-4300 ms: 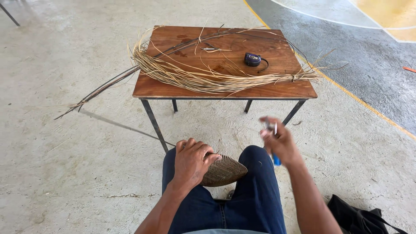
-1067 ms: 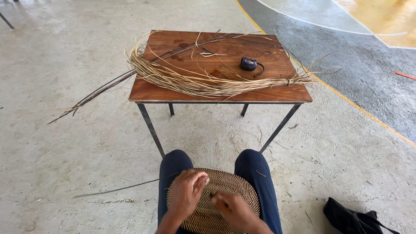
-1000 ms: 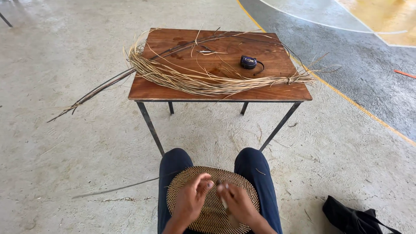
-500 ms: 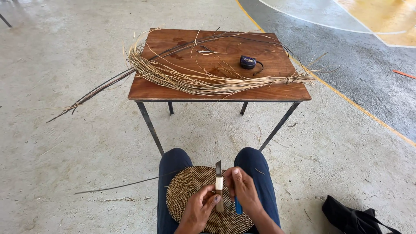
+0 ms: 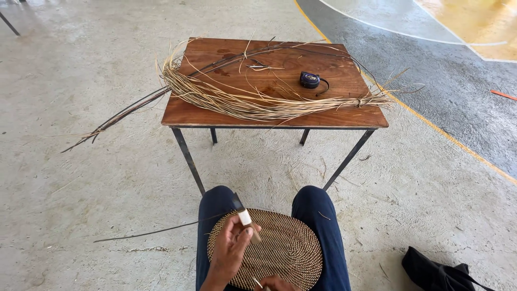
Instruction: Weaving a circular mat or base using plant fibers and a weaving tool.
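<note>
An oval woven mat [image 5: 285,248] of coiled tan fibre lies on my lap, across both knees in dark blue trousers. My left hand [image 5: 230,252] is over the mat's left side, shut on a small knife [image 5: 245,216] that has a dark blade, a white band and a brown handle and points up and away. Only the top of my right hand [image 5: 276,283] shows at the bottom edge, over the mat's near rim. A thin pale sliver lies beside it, and its grip is hidden. A long dark strand [image 5: 156,230] runs from the mat's left side out over the floor.
A brown wooden table [image 5: 215,114] on dark metal legs stands in front of my knees. On it lie a long bundle of pale straw fibres [image 5: 242,102], dark stalks overhanging its left side, and a small dark tape measure [image 5: 310,80]. A black bag [image 5: 436,269] lies on the concrete floor at the lower right.
The mat moved from my left knee to flat on my lap. My hands worked together over it. Now the knife is in my left hand alone, and my right hand has dropped to the frame's edge.
</note>
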